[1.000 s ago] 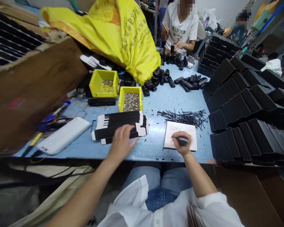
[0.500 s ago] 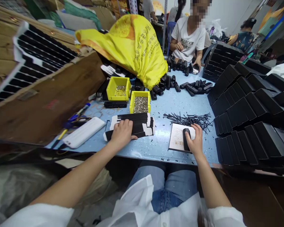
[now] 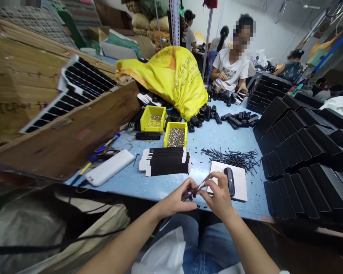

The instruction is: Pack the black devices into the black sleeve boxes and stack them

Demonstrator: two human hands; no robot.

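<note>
Near the table's front edge, my left hand and my right hand are close together. Both are closed on a thin flat carton, seen almost edge-on and partly hidden by fingers. A stack of flat black cartons with white flaps lies just beyond my left hand. Right of my right hand, a black oblong device rests on a white flat box. A heap of thin black sticks lies behind that box.
Two yellow bins hold small metal parts. A white oblong case and tools lie left. Black boxes are piled right. Across the table, a person handles black devices; a yellow sack covers more.
My left hand has left the carton stack and come right with a carton. My right hand has let go of the black device and now holds the carton too. The view has tilted up.
</note>
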